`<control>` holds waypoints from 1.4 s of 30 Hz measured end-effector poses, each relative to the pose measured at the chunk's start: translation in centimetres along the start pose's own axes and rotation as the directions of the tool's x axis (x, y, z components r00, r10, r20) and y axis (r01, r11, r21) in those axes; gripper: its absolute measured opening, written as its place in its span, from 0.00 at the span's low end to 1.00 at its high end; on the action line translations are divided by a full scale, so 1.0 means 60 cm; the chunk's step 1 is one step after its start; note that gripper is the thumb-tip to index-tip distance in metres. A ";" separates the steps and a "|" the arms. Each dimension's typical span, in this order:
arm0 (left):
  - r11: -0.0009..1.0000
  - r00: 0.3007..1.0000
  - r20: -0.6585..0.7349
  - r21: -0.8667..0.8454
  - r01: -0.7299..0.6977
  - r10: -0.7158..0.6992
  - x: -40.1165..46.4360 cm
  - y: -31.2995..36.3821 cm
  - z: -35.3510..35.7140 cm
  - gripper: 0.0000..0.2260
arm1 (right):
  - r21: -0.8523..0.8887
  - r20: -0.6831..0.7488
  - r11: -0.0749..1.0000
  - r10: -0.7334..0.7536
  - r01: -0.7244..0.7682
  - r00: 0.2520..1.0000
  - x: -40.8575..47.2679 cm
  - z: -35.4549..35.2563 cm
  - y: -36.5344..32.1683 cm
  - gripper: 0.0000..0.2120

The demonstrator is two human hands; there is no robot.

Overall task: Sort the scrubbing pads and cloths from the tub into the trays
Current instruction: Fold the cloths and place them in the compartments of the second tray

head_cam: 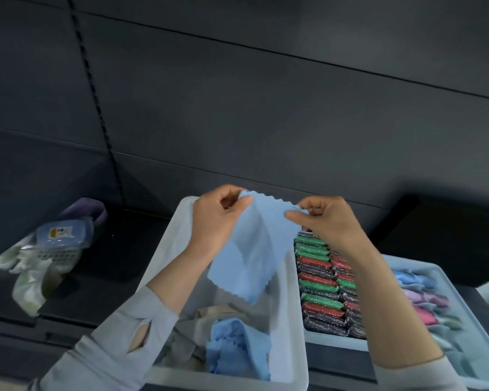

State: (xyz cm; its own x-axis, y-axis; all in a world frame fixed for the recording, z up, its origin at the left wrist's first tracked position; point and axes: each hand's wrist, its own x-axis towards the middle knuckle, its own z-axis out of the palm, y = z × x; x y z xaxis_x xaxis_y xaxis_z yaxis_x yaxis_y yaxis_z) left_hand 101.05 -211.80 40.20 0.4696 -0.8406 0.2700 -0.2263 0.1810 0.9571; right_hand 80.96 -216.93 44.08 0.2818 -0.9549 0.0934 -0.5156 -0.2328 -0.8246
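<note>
Grey sleeves (102, 348) frame the bottom edge, left one with a cut-out slit. Pale translucent plastic tub (290, 320) sits dead centre on the dark bench (96, 292); inside it lie a crumpled light-blue cloth with scalloped edge (235, 348) and some beige and grey cloths (192, 328) bunched beside it at the near end.

Above the tub both hands hold up a flat light-blue scalloped-edge cloth (249, 255), spread out and hanging down over the tub. Left hand (218, 218) pinches its top left corner between thumb and curled fingers; right hand (325, 218) pinches the top right corner the same way, fingers curled in.

Right of the tub, touching or just beside it, a pale blue tray (336, 341) packed with sparkly scrubbing pads (319, 289) standing on edge in two rows, green, red and dark blue-black ones. Further right a second pale blue tray (469, 334) holds folded cloths (424, 300) in blue, lilac, pink and pale green, partly hidden by the right forearm.

Far left on the bench, well apart from the tub: a blue packaged item with a yellow label (65, 232), a perforated pale basket (60, 256) under it, a purple thing (88, 210) behind, and crumpled clear plastic wrap (31, 277). Dark panelled wall (266, 94) behind everything.
</note>
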 end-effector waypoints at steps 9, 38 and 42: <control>0.993 0.993 -0.044 0.044 -0.110 0.112 -0.027 0.005 0.033 0.01 | 0.076 -0.189 0.992 -0.089 0.105 0.978 -0.008 0.066 -0.020 0.10; 0.998 0.980 0.196 -0.058 -0.014 0.025 -0.048 0.033 0.015 0.06 | 0.309 -0.095 0.932 -0.169 0.190 0.981 -0.029 0.066 -0.032 0.06; 0.998 0.981 0.180 -0.003 -0.068 0.068 -0.041 0.027 0.009 0.06 | 0.382 0.036 0.905 -0.216 0.187 0.976 -0.036 0.056 -0.034 0.08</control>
State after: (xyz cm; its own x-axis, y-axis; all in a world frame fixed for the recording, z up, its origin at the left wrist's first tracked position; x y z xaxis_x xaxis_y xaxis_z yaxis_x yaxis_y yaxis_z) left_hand 99.06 -209.73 41.04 0.2917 -0.9047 0.3106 -0.2555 0.2393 0.9367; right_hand 84.13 -213.75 43.70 0.4157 -0.8747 0.2493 -0.1051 -0.3185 -0.9421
